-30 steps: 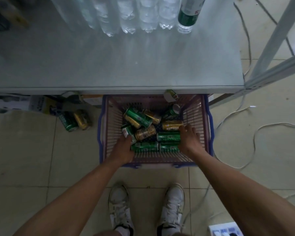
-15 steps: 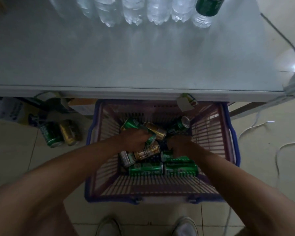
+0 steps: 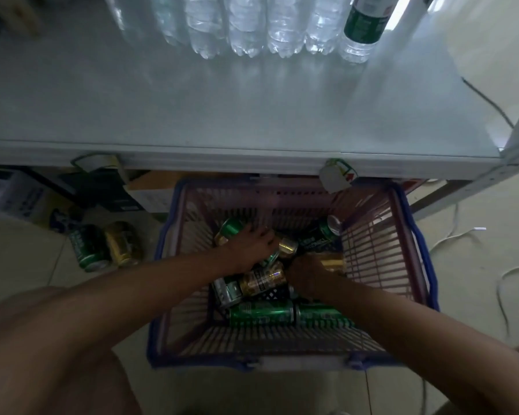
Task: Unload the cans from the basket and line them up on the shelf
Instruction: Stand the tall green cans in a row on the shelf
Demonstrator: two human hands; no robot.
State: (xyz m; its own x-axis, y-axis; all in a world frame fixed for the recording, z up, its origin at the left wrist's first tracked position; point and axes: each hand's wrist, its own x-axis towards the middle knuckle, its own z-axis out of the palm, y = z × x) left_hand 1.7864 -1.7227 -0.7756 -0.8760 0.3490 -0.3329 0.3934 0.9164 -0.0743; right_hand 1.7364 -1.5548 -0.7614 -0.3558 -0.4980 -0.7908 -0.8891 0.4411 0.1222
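Note:
A pink slatted basket with a blue rim [image 3: 423, 250] stands on the floor under the front edge of a grey shelf [image 3: 222, 115]. Several green and gold cans lie loose in it, among them a gold can [image 3: 261, 280] in the middle and two green cans [image 3: 261, 313] along the near side. My left hand [image 3: 247, 245] reaches into the back of the pile and closes over a green can [image 3: 231, 229]. My right hand [image 3: 304, 274] is beside it, fingers wrapped on a gold can [image 3: 331, 262]. Both cans are still down among the others.
A row of clear water bottles [image 3: 246, 25] and one green-labelled bottle [image 3: 363, 22] stand at the back of the shelf. A green can [image 3: 87, 247] and a gold can [image 3: 122, 244] lie on the floor to the left. Boxes [image 3: 18, 196] sit under the shelf; cables [image 3: 504, 283] trail on the right.
I have bent closer to the basket. Both hands moved from its near side deeper into the pile and closed on cans.

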